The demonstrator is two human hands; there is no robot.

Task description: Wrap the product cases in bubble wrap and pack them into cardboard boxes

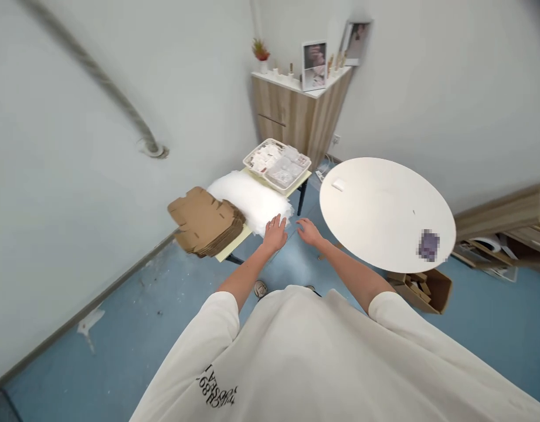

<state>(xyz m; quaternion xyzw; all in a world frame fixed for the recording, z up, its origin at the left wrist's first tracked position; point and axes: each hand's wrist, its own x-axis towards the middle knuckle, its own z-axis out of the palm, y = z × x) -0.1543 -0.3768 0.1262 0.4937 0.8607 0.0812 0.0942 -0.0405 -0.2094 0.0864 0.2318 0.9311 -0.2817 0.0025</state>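
the white sheet stack, ten o'clock of my left hand, looks ragged-edged; i judge it light, soft, slippery, best gripped by its near corner. left fingers spread at its edge, contact unclear; right hand, three o'clock, curls loosely, fingers parted.

The person wears a loose white cloth shirt with short, wide sleeves. Small black letters and numbers are on it. One light-coloured shoe shows below.
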